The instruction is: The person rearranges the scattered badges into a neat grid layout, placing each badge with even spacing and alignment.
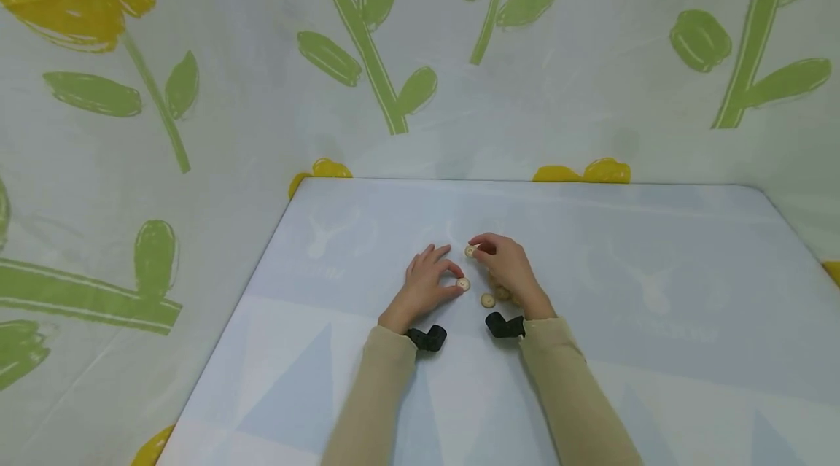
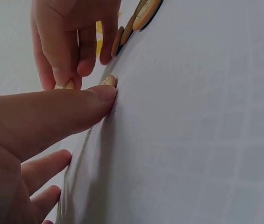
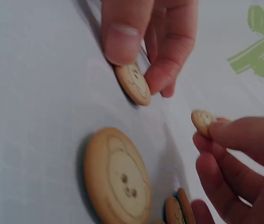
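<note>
At the centre of the head view, the left hand [image 1: 423, 287] pinches a small, round, tan disc [image 1: 464, 284] with a drawn face between its thumb and index finger, while its other fingers stretch loosely away toward the top of the frame. Just up and to the right of it, the right hand [image 1: 513, 265] holds a second round, tan disc [image 1: 469, 251] in the same manner, thumb and index finger closed on its edge. The right wrist view shows both grips: at upper centre, the left hand's disc stands tilted between the fingertips, close to the pale, patterned worktop [image 1: 590, 269], though whether it touches is hard to tell; at right, the right hand's disc sits between the fingertips, its other fingers bent beneath. At lower left of that view lies a loose tan disc with a bear-like face [image 3: 117, 175], apart from both hands, and at the bottom edge more tan discs [image 3: 174, 211] crowd together near the right hand's lower fingers, partly out of frame. In the head view, the loose pieces lie just below the right hand, which partly covers them. Beige sleeves [image 1: 387, 386] come up from the bottom edge, with a black angular device [image 1: 429, 338] beside the left wrist and a similar black device [image 1: 504, 325] beside the right.
</note>
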Available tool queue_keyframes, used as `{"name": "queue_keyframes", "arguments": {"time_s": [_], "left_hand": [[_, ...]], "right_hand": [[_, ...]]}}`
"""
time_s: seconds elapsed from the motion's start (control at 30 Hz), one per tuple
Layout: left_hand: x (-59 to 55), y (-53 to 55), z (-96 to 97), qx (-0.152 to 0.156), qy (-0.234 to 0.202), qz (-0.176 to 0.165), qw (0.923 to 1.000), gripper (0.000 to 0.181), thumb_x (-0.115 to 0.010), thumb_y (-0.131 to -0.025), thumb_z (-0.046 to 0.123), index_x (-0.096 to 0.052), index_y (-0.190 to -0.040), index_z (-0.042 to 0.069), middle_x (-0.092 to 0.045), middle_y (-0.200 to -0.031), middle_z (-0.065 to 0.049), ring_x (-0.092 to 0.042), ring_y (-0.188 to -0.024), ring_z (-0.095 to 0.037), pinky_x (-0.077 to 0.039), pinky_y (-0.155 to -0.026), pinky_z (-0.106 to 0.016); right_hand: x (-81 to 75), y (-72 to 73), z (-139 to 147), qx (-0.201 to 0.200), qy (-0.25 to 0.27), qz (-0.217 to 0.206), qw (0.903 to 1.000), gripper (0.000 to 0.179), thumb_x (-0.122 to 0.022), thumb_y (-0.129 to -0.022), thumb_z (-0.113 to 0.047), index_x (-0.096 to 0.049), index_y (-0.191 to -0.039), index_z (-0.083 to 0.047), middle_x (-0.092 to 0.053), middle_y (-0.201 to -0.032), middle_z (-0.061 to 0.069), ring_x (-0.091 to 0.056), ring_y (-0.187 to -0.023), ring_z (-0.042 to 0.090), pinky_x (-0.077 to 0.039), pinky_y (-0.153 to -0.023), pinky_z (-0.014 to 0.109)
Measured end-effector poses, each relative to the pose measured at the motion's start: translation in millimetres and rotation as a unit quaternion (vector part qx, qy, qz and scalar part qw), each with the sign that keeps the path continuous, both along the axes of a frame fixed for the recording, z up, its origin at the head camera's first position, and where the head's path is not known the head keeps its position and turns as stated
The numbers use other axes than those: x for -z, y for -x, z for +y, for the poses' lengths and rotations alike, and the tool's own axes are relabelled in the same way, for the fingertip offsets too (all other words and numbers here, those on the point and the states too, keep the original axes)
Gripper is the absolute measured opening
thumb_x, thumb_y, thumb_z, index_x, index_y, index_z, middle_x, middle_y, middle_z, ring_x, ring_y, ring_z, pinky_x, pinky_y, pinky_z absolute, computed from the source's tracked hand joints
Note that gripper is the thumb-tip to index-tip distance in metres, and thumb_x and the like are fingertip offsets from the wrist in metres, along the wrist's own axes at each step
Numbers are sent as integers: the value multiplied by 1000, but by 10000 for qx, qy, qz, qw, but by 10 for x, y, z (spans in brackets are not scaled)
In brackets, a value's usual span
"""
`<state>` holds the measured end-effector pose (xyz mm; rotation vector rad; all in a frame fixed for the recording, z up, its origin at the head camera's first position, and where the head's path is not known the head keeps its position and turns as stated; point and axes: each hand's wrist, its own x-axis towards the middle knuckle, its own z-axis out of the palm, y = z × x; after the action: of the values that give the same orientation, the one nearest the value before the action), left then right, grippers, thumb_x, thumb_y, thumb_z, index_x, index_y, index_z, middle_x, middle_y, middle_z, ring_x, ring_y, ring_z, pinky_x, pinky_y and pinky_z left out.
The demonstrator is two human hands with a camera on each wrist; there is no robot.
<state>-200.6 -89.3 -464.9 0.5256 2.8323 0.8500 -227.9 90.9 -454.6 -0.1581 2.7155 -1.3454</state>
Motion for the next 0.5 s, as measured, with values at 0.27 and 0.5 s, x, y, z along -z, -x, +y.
{"name": "queue_keyframes", "arguments": {"time_s": [0.27, 0.5], "left_hand": [[-40, -22, 10, 45, -193, -6, 9998, 15, -67, -79, 31, -61, -90, 22, -29, -143, -5, -9, -134, -28, -5, -104, -49], [-17, -15, 6, -9, -165, 36, 9999, 15, -67, -79, 32, -61, -89, 24, -29, -143, -4, -9, -134, -27, -5, -104, -49]], "right_hand": [[4, 3, -66, 274, -174, -42, 9995, 19, -59, -85, -25, -64, -101, -15, -62, -99, 3, -53, -91, 21, -39, -82, 41], [31, 16, -116, 90, -600, 130, 9981, 20, -59, -85, -27, -65, -100, -16, -64, -95, 2, -54, -91, 23, -25, -89, 51]]}}
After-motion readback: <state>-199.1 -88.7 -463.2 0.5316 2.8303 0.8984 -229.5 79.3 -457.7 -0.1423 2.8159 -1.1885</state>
